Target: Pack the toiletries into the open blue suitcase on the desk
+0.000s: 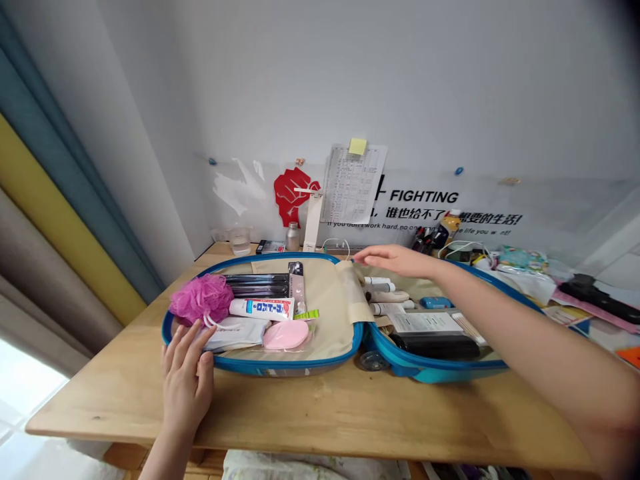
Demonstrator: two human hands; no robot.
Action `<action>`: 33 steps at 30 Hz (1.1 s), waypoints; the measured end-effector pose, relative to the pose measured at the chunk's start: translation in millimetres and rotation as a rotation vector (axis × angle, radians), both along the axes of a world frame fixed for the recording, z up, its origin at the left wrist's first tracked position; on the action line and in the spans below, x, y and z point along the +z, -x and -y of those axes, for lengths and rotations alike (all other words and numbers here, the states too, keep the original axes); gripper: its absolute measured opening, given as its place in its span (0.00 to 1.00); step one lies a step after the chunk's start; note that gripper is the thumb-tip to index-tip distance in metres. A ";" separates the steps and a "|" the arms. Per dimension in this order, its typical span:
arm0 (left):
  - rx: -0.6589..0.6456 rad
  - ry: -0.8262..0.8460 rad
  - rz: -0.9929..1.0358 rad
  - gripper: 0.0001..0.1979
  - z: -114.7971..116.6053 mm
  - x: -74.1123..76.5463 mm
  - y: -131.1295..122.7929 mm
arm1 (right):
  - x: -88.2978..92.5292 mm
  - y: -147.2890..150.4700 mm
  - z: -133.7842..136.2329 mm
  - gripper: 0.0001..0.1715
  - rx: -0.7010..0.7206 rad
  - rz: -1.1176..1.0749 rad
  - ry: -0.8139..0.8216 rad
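Observation:
A small blue suitcase (280, 365) lies open flat on a wooden table (325, 413). Its left half holds a pink bath pouf (201, 298), a toothpaste tube (261, 309), a pink oval soap case (286, 335) and dark packets under a clear cover. My left hand (187, 380) rests open on that half's front left rim, fingers spread. My right hand (395, 259) reaches over the right half to its far edge near the hinge, fingers stretched flat. The right half holds white tubes (387, 297), a black case (434, 345) and papers.
Clutter crowds the table's back right: pens, a bottle (450, 223), cables, colourful packets (520, 259). A small metal bottle (293, 237) and clear cup (240, 240) stand at the back. A wall with a paper sheet (353, 183) rises behind; curtains hang left.

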State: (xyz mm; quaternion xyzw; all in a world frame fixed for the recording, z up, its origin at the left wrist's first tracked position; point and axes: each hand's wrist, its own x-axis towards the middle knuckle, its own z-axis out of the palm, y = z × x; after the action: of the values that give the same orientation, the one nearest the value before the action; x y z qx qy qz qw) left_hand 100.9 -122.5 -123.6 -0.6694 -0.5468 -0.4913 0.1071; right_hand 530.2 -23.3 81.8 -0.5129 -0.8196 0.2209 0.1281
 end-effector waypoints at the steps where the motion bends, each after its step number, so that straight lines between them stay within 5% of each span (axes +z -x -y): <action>1: -0.002 0.001 0.002 0.20 0.0 0.1 -0.2 | -0.6 -17.4 -0.8 0.29 -0.060 0.041 0.012; 7: -0.008 -0.002 0.000 0.20 1.2 1.1 -1.5 | -34.5 -88.1 4.9 0.31 -0.268 0.404 0.111; 16: 0.002 -0.005 -0.015 0.20 0.9 1.9 -0.7 | -80.9 -99.3 9.8 0.34 -0.269 0.493 0.098; 29: 0.000 0.002 -0.009 0.20 0.5 1.6 -0.8 | -82.1 -116.1 15.5 0.29 -0.238 0.509 0.187; 33: -0.004 -0.004 -0.008 0.20 0.4 2.8 -1.8 | -84.0 -109.5 19.8 0.34 -0.276 0.534 0.109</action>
State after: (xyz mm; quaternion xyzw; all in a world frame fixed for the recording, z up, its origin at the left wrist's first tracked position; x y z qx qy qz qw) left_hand 102.7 -123.0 -120.8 -0.6722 -0.5442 -0.4899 0.1097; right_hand 639.7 -43.1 -2.2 -0.6654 -0.7338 0.1027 -0.0907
